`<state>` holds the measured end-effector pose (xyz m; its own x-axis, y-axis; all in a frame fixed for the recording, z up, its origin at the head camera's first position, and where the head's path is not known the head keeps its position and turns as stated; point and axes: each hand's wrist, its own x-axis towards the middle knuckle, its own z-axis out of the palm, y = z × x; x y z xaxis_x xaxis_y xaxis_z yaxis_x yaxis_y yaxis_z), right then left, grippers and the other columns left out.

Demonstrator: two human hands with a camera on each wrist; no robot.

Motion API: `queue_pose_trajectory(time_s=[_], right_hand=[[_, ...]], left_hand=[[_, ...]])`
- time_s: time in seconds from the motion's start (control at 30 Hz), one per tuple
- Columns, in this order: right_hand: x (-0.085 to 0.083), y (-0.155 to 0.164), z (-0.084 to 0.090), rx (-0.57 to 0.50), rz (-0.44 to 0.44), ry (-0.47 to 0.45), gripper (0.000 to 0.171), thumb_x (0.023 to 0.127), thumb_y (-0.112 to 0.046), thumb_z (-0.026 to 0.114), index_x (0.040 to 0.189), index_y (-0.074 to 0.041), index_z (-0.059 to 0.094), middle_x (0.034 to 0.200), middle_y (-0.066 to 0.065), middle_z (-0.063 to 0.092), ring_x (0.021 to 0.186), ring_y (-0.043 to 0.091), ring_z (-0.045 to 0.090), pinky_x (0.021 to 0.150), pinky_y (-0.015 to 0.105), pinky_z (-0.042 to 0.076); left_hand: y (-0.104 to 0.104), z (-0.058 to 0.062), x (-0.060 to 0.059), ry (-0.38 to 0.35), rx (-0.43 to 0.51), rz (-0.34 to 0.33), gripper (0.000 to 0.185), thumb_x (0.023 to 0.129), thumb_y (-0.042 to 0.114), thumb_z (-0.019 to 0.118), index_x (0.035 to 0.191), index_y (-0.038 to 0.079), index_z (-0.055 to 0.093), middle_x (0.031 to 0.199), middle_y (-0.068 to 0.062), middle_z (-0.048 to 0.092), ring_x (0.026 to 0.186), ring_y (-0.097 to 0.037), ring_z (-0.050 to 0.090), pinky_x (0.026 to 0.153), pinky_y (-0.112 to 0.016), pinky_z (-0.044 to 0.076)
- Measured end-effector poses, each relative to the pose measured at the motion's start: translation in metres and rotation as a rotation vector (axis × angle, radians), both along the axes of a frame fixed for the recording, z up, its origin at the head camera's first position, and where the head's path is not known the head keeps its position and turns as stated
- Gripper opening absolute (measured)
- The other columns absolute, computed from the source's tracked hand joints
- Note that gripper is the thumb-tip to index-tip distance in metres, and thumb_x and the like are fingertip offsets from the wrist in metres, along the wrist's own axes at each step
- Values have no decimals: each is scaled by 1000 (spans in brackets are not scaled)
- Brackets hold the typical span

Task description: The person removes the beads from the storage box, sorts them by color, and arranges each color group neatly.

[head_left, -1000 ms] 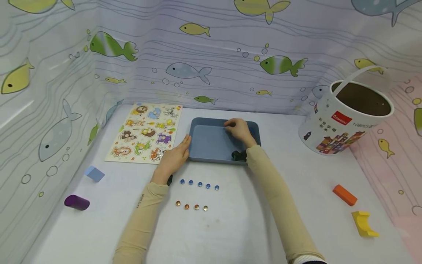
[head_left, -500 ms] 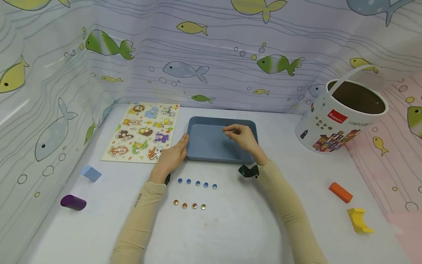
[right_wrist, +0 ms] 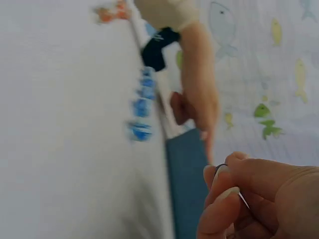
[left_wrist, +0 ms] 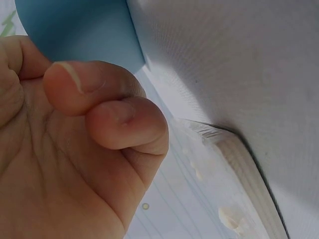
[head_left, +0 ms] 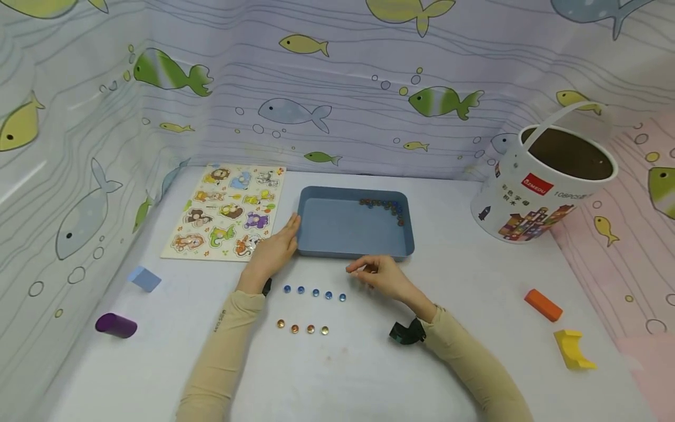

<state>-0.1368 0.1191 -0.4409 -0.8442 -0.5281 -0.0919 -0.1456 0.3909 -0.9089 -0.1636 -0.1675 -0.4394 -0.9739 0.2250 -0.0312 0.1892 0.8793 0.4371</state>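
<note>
My left hand (head_left: 274, 253) rests against the left wall of the blue-grey tray (head_left: 337, 228), fingers extended along its edge. In the left wrist view its fingertips (left_wrist: 127, 122) lie near the tray's blue side (left_wrist: 94, 35). My right hand (head_left: 387, 278) is just in front of the tray's front wall, thumb and fingers pinching a small bead (right_wrist: 220, 168); only a dark edge shows, its colour unclear. Several blue and amber glass beads (head_left: 389, 204) line the tray's far right corner. Before the tray lie a row of blue beads (head_left: 316, 292) and a row of amber beads (head_left: 310, 329).
An animal puzzle board (head_left: 224, 211) lies left of the tray. A white bucket (head_left: 538, 187) stands at the right. Blocks lie around: light blue (head_left: 145, 278), purple (head_left: 116, 325), orange (head_left: 544, 305) and yellow (head_left: 573, 350). A fish-print curtain (head_left: 316, 76) hangs behind.
My right hand has come out of the tray's far right area toward me, past the front wall, fingers still pinched. The corner beads are uncovered. My left hand stays at the tray's left side.
</note>
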Motion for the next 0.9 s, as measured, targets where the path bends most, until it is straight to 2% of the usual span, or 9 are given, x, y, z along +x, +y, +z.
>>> queue_pose_trajectory(time_s=[0.13, 0.3, 0.53, 0.57, 0.63, 0.73, 0.83, 0.9], right_hand=[[12, 3, -16, 43, -2, -59, 15, 91, -13, 66, 105, -11, 73, 74, 12, 67, 46, 11, 46, 43, 23, 41], [20, 3, -25, 92, -1, -22, 15, 86, -14, 72, 101, -17, 75, 64, 0, 62, 45, 7, 42, 42, 20, 36], [23, -1, -23, 109, 22, 4, 18, 82, -10, 75, 99, -17, 76, 56, -4, 56, 47, 5, 38, 46, 17, 30], [23, -1, -22, 110, 25, 1, 19, 82, -10, 75, 100, -17, 76, 56, -3, 56, 47, 5, 38, 46, 17, 30], [21, 0, -20, 107, 30, -15, 20, 82, -11, 75, 102, -16, 75, 59, -1, 59, 47, 5, 39, 46, 18, 31], [13, 3, -9, 73, 26, -33, 22, 85, -12, 73, 106, -13, 74, 78, 6, 70, 50, 10, 44, 46, 20, 35], [-2, 8, 7, 32, 9, -28, 24, 87, -12, 70, 111, -8, 72, 102, 13, 72, 56, 19, 51, 49, 24, 41], [-16, 12, 19, 10, -20, -13, 25, 89, -13, 69, 113, -6, 71, 112, 16, 71, 61, 24, 54, 51, 26, 44]], left_hand=[[0, -2, 0, -1, 0, 4, 55, 103, 23, 33, 155, 11, 21, 162, -4, 18, 98, -34, 67, 46, -28, 41], [1, -3, 0, 4, -5, 1, 55, 103, 23, 34, 155, 11, 22, 162, -4, 19, 109, -36, 64, 50, -29, 45], [0, -1, 1, 8, -9, -8, 55, 103, 23, 33, 155, 10, 21, 162, -4, 19, 90, -33, 67, 44, -29, 41], [0, -1, 1, 13, -9, -9, 55, 103, 22, 34, 155, 10, 22, 162, -5, 19, 95, -34, 67, 45, -29, 42], [0, 0, 1, 20, -10, -12, 54, 103, 22, 34, 155, 10, 22, 161, -5, 19, 105, -36, 66, 51, -33, 48], [1, 0, 1, 26, -13, -14, 54, 103, 21, 33, 154, 9, 22, 161, -5, 20, 121, -37, 58, 67, -42, 55], [0, 1, 1, 28, -14, -13, 54, 103, 20, 33, 154, 8, 22, 161, -6, 20, 130, -37, 50, 80, -48, 54], [0, 1, 1, 27, -12, -12, 54, 103, 20, 33, 154, 8, 22, 161, -6, 20, 132, -36, 47, 86, -49, 53]])
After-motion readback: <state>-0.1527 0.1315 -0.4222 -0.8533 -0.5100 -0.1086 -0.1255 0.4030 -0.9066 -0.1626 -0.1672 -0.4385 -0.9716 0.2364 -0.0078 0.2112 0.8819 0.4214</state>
